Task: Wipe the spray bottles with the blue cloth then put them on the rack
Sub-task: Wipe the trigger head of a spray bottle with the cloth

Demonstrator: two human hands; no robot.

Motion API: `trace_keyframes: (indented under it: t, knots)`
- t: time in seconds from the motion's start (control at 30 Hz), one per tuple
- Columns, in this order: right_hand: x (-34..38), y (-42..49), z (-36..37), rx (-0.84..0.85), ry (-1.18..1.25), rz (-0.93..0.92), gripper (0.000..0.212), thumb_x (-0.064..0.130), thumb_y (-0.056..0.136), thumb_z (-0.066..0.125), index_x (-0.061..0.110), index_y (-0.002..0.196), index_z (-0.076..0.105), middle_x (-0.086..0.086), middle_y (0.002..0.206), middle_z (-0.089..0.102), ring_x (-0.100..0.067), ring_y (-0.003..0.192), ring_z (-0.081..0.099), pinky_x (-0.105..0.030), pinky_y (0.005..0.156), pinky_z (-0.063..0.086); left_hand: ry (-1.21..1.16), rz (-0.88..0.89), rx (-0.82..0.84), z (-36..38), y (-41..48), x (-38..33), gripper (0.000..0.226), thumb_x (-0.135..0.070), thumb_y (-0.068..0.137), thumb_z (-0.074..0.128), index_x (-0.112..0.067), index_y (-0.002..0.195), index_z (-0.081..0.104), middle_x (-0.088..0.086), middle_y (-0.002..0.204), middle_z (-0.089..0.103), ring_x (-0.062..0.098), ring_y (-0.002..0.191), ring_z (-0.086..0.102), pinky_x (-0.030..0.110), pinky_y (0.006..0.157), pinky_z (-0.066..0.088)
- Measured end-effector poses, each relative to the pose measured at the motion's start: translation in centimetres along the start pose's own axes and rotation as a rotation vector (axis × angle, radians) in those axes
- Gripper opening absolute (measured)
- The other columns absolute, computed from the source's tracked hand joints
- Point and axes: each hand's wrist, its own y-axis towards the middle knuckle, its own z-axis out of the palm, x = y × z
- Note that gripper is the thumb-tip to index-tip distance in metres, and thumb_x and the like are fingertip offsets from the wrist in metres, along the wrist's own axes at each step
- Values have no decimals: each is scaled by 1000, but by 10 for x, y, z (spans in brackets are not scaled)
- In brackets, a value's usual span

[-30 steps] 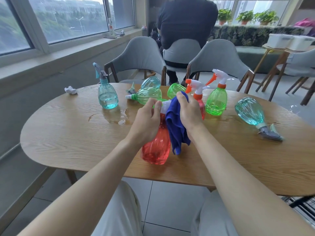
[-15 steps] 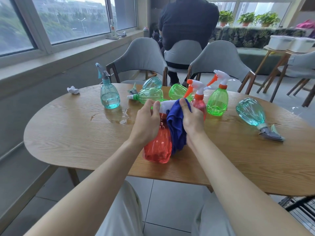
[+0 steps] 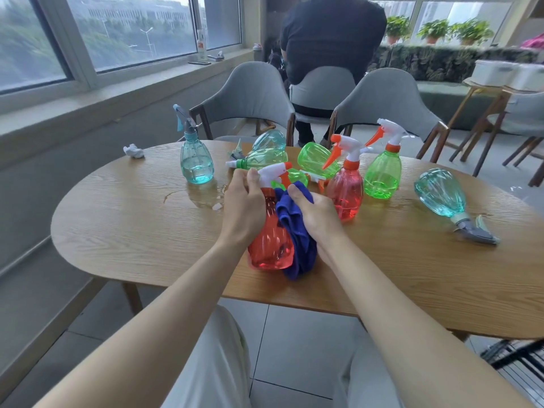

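Bottle (image 3: 270, 244) translucent red, cloth (image 3: 298, 234) deep blue

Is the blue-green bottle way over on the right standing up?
No, that blue-green bottle lies on its side on the table.

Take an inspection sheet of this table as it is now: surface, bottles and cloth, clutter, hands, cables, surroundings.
Surface: oval wooden table, with a water puddle left of the hands.
Job's things: red plastic spray bottle held at the front, blue cloth against its side; second red bottle, green bottle and teal bottle upright; lying teal bottle at right; lying green bottles at the back.
Clutter: crumpled white tissue, far left.
Grippers: left hand grips the held bottle's neck; right hand holds the cloth.
Cables: nothing seen.
Surroundings: grey chairs, seated person facing away, windows; black wire frame at lower right, perhaps the rack.
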Motion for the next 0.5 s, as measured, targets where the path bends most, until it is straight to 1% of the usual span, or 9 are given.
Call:
trace_keyframes:
  t: [0.07, 0.13, 0.2, 0.27, 0.33, 0.37, 0.4, 0.43, 0.5]
  knots:
    - [-2, 3, 3, -17, -21, 45, 51, 66, 97, 62, 17, 84, 54, -7, 71, 43, -23, 69, 42, -39, 68, 32, -10, -7, -15, 0, 1, -2, 34, -38, 115, 39, -19, 94, 57, -2, 80, 60, 11, 71, 54, 35, 68, 44]
    - [-2, 5, 6, -50, 24, 109, 48, 63, 98, 60, 16, 89, 58, -7, 79, 46, -25, 73, 46, -42, 71, 36, -35, -23, -61, -3, 1, -5, 33, -39, 116, 37, -20, 96, 55, 4, 82, 66, 17, 73, 60, 40, 70, 48]
    - [-5, 6, 6, -82, 74, 152, 42, 58, 97, 63, 17, 91, 62, -6, 82, 50, -26, 75, 51, -43, 72, 40, -67, -73, -152, -11, 6, -7, 32, -40, 116, 34, -18, 103, 54, 5, 86, 67, 20, 78, 64, 45, 75, 52]
    - [-4, 4, 3, -84, 100, 105, 38, 55, 96, 66, 19, 84, 61, -6, 79, 54, -27, 74, 54, -44, 73, 44, -114, -129, -230, -19, 18, -3, 31, -43, 115, 32, -18, 109, 51, 4, 90, 69, 24, 85, 67, 51, 85, 55]
    - [2, 0, 2, -36, 108, 32, 31, 47, 96, 72, 20, 83, 66, -4, 77, 65, -28, 75, 63, -43, 75, 51, -151, -133, -265, -25, 29, 2, 29, -55, 111, 31, -32, 110, 48, 3, 91, 72, 27, 92, 70, 55, 92, 55]
    - [6, -1, 5, 9, 100, 3, 24, 42, 96, 75, 20, 88, 71, -2, 80, 71, -25, 76, 68, -42, 76, 53, -147, -113, -275, -26, 35, 8, 27, -63, 106, 30, -41, 105, 46, 4, 92, 73, 28, 93, 71, 57, 93, 55]
    - [11, -3, 9, 58, 75, -26, 18, 37, 95, 77, 19, 95, 73, -1, 84, 74, -21, 77, 70, -40, 76, 54, -121, -94, -274, -28, 37, 9, 28, -66, 104, 28, -44, 102, 44, 5, 92, 75, 28, 93, 72, 58, 93, 55]
    - [15, -6, 15, 102, 31, -59, 16, 33, 94, 78, 19, 101, 73, -2, 88, 74, -16, 77, 70, -35, 75, 55, -94, -71, -264, -29, 36, 9, 27, -64, 105, 28, -43, 101, 44, 5, 93, 75, 27, 92, 73, 58, 91, 56]
    - [18, -9, 29, 165, -95, -128, 20, 29, 91, 82, 26, 108, 72, -2, 98, 73, -2, 74, 68, -19, 69, 53, -75, -20, -226, -29, 30, 7, 23, -56, 109, 30, -37, 105, 44, 3, 93, 75, 25, 89, 72, 59, 88, 55]
